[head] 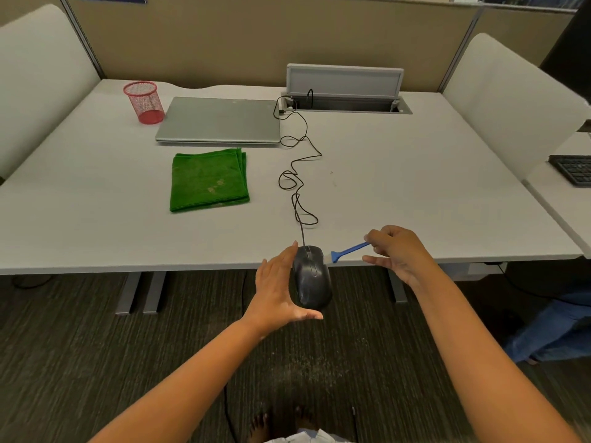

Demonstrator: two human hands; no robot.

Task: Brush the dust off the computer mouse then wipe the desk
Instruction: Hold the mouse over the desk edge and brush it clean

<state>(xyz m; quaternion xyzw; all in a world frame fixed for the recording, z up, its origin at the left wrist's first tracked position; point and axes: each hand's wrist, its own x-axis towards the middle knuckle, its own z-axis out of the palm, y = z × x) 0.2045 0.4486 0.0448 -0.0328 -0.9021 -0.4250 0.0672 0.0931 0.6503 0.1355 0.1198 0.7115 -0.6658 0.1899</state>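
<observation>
A black wired computer mouse (311, 278) is held in the air just past the front edge of the grey desk (415, 193). My left hand (276, 290) grips it from the left, thumb under its rear. My right hand (398, 252) pinches the handle of a small blue brush (347, 251), whose pale bristles touch the mouse's upper right side. The mouse's black cable (295, 183) snakes back across the desk. A folded green cloth (209, 180) lies flat on the desk, left of the cable.
A closed silver laptop (219, 119) lies behind the cloth, with a red mesh pen cup (144, 102) to its left. An open cable hatch (347, 91) sits at the back. A black keyboard (574, 169) rests on the neighbouring desk at right. Carpet lies below.
</observation>
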